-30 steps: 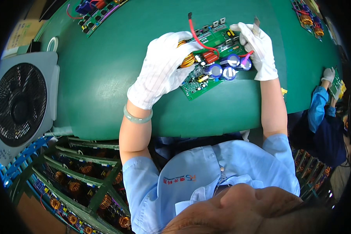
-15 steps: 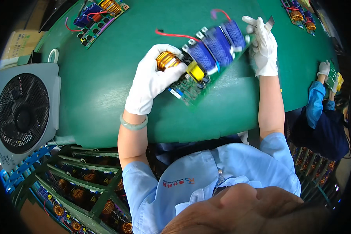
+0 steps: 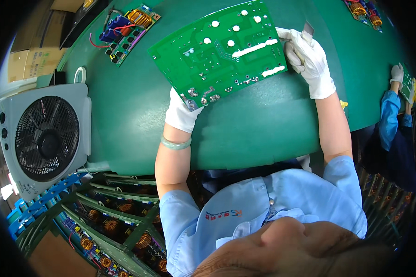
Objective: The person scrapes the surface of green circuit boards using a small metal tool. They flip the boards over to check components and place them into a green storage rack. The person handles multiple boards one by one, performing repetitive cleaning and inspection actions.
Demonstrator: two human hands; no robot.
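Observation:
A green circuit board [image 3: 217,55] is raised above the table with its solder side up, showing white blobs and strips of sealant and silvery solder spots. My gloved left hand [image 3: 182,111] grips it at the near left corner; the fingers are hidden beneath the board. By the right edge is my gloved right hand [image 3: 307,60], curled around a tool whose flat grey metal blade [image 3: 308,30] sticks out past the fingers. Its forefinger reaches to the board's edge; whether it touches, I cannot tell.
Another populated board [image 3: 127,32] lies at the far left of the green table [image 3: 134,106], and one more [image 3: 365,14] at the far right. A grey box fan [image 3: 48,138] stands left. Below it, green racks [image 3: 111,207] hold several boards. A co-worker's gloved hand [image 3: 397,73] is at right.
My left hand has turned the circuit board over, from its component side to its solder side. The right hand keeps the blade beside the board. The whole view has shifted slightly.

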